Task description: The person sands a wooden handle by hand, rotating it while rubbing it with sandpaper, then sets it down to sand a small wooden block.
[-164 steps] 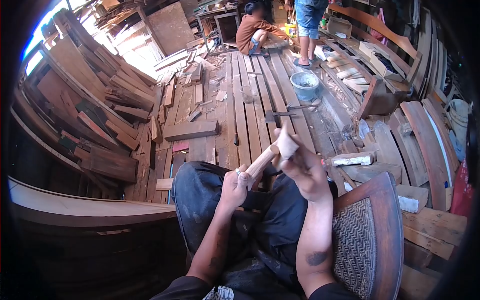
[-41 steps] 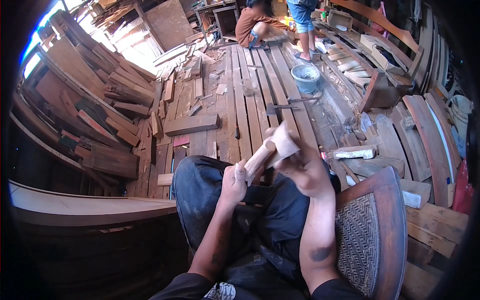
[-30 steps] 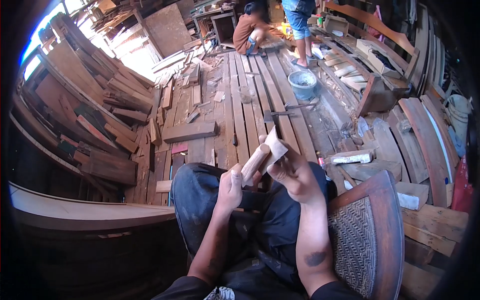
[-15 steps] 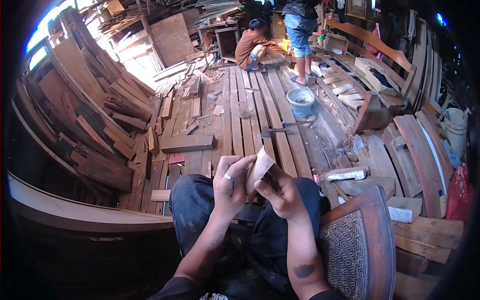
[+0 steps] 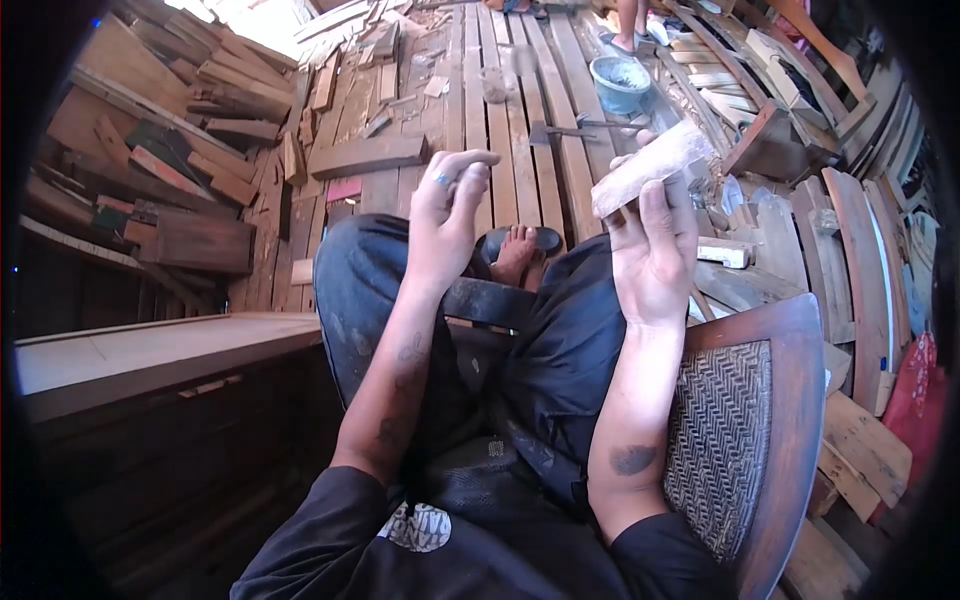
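Note:
My right hand [image 5: 655, 240] is raised over my right knee, palm towards me. Its thumb and fingers grip a pale folded sheet that looks like sandpaper [image 5: 650, 172], tilted up to the right and bright with light. Over my other knee, my left hand [image 5: 445, 215] is held up with a ring on one finger. Its fingers are loosely curled, the thumb close to the index finger, and nothing shows in them. The two hands are apart, with a bare foot [image 5: 517, 250] in a sandal visible between and below them.
A woven-backed wooden chair piece [image 5: 720, 440] stands at my right. At my left is a pale-topped wooden panel [image 5: 160, 355]. Ahead on the plank floor are a wooden block [image 5: 368, 157], a hatchet-like tool [image 5: 540, 132] and a bucket [image 5: 620, 85]. Another person's legs [image 5: 627, 25] stand beyond.
My hands have separated. The left let go of the sandpaper, while the right carried it up and to the right. The view has tilted down, showing more of my lap and foot.

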The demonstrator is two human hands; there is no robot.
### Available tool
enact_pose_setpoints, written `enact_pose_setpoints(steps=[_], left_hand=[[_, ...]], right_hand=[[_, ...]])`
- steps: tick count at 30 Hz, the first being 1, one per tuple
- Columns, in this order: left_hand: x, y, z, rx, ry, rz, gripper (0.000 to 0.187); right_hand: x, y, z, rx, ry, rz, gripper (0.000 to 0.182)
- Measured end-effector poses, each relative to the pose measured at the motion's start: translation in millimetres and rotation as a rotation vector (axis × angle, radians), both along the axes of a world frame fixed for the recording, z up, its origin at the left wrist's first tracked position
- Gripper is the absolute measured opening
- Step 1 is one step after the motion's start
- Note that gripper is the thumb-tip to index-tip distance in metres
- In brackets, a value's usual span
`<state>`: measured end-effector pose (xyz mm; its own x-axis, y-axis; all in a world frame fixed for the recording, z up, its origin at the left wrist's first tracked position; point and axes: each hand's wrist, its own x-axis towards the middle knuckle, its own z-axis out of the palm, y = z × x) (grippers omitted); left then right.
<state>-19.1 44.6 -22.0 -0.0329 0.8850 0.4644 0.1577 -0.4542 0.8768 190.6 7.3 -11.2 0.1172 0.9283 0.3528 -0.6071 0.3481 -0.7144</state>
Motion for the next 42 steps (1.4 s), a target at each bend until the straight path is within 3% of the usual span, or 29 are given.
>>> enact_pose_setpoints(steps=[4, 12, 19, 21, 23, 25, 27, 30, 35, 42], left_hand=[[-0.8, 20.5, -15.3, -0.116, 0.306, -0.133, 0.024], [12.6, 98.2, -70.0, -0.377, 0.582, -0.350, 0.031], [3.8, 164.5, -139.0, -0.456, 1.222, -0.449, 0.042], [0.4, 178.9, -180.9, -0.466, 1.351, -0.466, 0.042], [-3.2, 187.8, -200.4, -0.587, 1.290, -0.608, 0.041], [7.9, 185.3, -192.3, -0.732, 1.324, -0.821, 0.041], [22.1, 185.2, -212.0, -0.866, 1.482, -0.859, 0.027], [46.9, 175.4, -243.2, -0.938, 1.707, -0.898, 0.022], [55.9, 143.4, -277.6, -0.348, 1.840, -0.872, 0.016], [35.9, 137.9, -305.0, 0.331, 1.743, -0.733, 0.015]], right_hand=[[-0.8, 3.4, 0.3, -0.022, 0.042, -0.064, 0.053], [12.2, 2.0, 2.0, -0.041, 0.212, -0.152, 0.048], [20.4, 3.6, 3.7, -0.077, 0.304, -0.234, 0.051], [26.5, 5.0, -1.1, -0.076, 0.339, -0.226, 0.051], [32.6, 6.1, -4.3, -0.073, 0.356, -0.221, 0.050], [37.3, 6.2, -6.5, -0.069, 0.357, -0.213, 0.050], [38.4, 9.0, -8.9, -0.098, 0.382, -0.274, 0.049], [44.8, 9.1, -14.3, -0.111, 0.382, -0.275, 0.049], [44.7, 9.7, -15.3, -0.107, 0.400, -0.285, 0.052], [44.1, 7.2, -16.1, -0.134, 0.384, -0.299, 0.054]])
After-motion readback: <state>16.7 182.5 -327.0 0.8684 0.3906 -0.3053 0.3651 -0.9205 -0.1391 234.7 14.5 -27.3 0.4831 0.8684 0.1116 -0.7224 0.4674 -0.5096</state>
